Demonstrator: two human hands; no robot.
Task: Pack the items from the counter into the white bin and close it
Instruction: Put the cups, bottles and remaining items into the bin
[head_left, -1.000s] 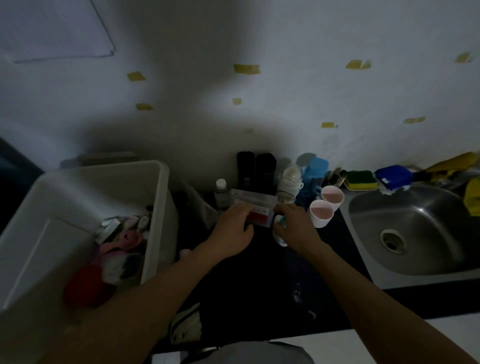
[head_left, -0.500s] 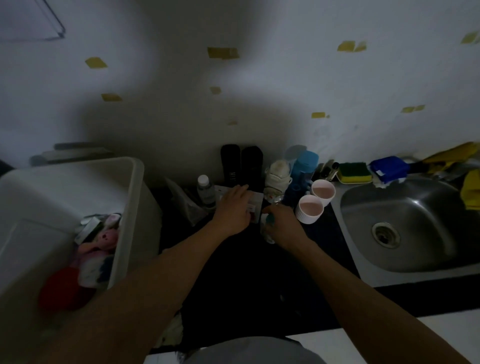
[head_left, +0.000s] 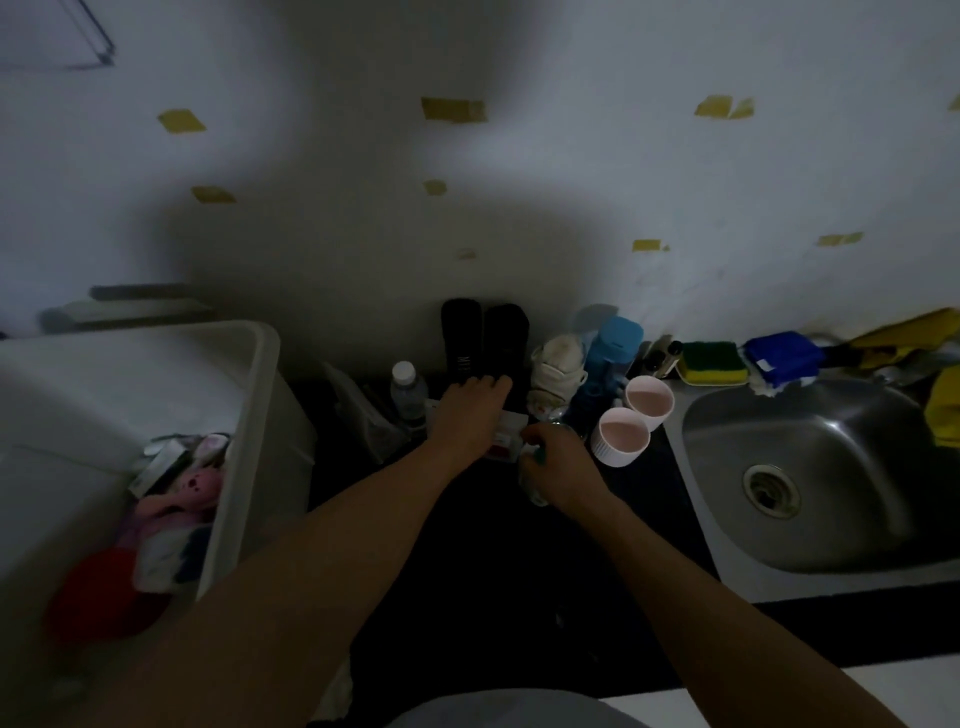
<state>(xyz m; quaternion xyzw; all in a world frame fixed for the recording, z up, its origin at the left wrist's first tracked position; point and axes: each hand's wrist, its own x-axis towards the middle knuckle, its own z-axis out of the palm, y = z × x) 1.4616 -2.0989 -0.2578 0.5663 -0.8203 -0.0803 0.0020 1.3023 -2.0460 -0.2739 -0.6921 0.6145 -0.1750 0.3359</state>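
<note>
The white bin (head_left: 249, 426) stands open at the left of the black counter (head_left: 493, 571), with a pink plush toy (head_left: 187, 493), a red item and cloths inside. My left hand (head_left: 470, 415) lies flat on a small white and red box (head_left: 506, 439), fingers stretched toward two black bottles (head_left: 483, 343) at the wall. My right hand (head_left: 558, 467) is shut on a small white tube with a green cap (head_left: 535, 491). Beside them stand a clear bottle (head_left: 408, 387), a white mask bundle (head_left: 558, 374), a blue container (head_left: 613, 348) and two pink-lined cups (head_left: 623, 436).
A steel sink (head_left: 810, 478) lies to the right. Behind it are a green and yellow sponge (head_left: 711, 361), a blue cloth (head_left: 784, 356) and yellow gloves (head_left: 909, 338). A clear plastic bag (head_left: 363, 415) leans between the bin and the bottle.
My left hand has slid farther back over the box toward the black bottles. My right hand still holds the tube. The view has shifted a little to the right.
</note>
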